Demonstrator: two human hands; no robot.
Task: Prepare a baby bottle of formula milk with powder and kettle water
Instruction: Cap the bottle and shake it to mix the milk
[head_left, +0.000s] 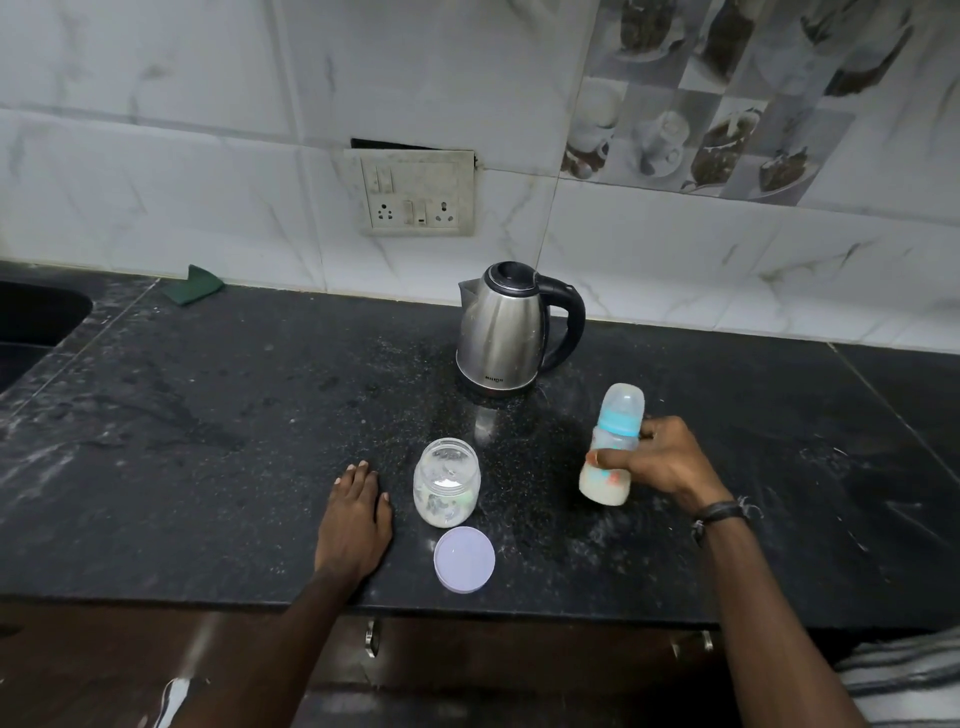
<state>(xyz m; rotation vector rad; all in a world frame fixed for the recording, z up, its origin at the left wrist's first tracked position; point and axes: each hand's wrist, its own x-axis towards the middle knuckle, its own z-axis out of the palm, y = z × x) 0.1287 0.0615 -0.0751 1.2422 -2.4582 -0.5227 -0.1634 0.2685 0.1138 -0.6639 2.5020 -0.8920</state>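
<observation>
My right hand (660, 460) grips a baby bottle (613, 447) with a blue collar and a clear cap, holding it upright with milky liquid in its lower part. A steel kettle (501, 332) with a black handle stands behind it, lid closed. A clear powder jar (447, 483) stands open with a little white powder inside, and its lilac lid (464, 558) lies flat in front of it. To the jar's left, my left hand (356, 519) rests flat on the black counter (208, 441).
A sink (31, 322) is cut into the counter at the far left. A green cloth (193, 285) lies against the tiled wall. A socket panel (415, 195) is on the wall above the kettle. The counter's front edge runs just below my wrists.
</observation>
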